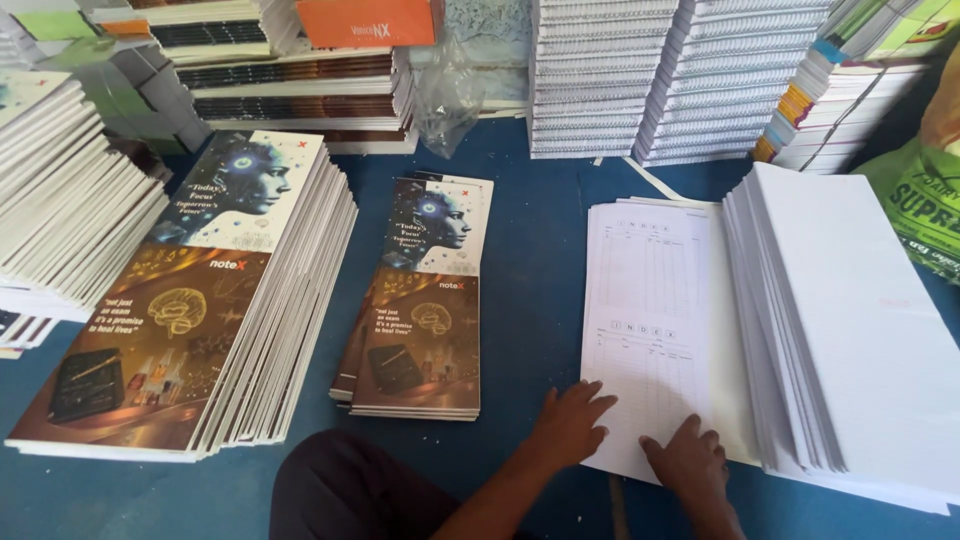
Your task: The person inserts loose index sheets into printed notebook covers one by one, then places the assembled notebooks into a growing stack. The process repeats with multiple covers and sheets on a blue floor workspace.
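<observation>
My left hand (572,422) lies flat, fingers spread, on the near left corner of a thin pile of white printed index sheets (650,300) on the blue surface. On the near edge of the same sheets rests my right hand (688,458), also flat with fingers apart. Neither hand holds anything. A small stack of printed notebook covers (425,300) lies just left of my left hand. Right of the sheets sits a tall slanted stack of blank white page bundles (850,320).
A bigger stack of the same covers (190,300) fills the left. White bundles (60,190) lean at the far left. Tall bound stacks (660,70) line the back, with a crumpled plastic bag (447,95). A green sack (925,200) sits at the right. My dark-clothed knee (350,490) is near.
</observation>
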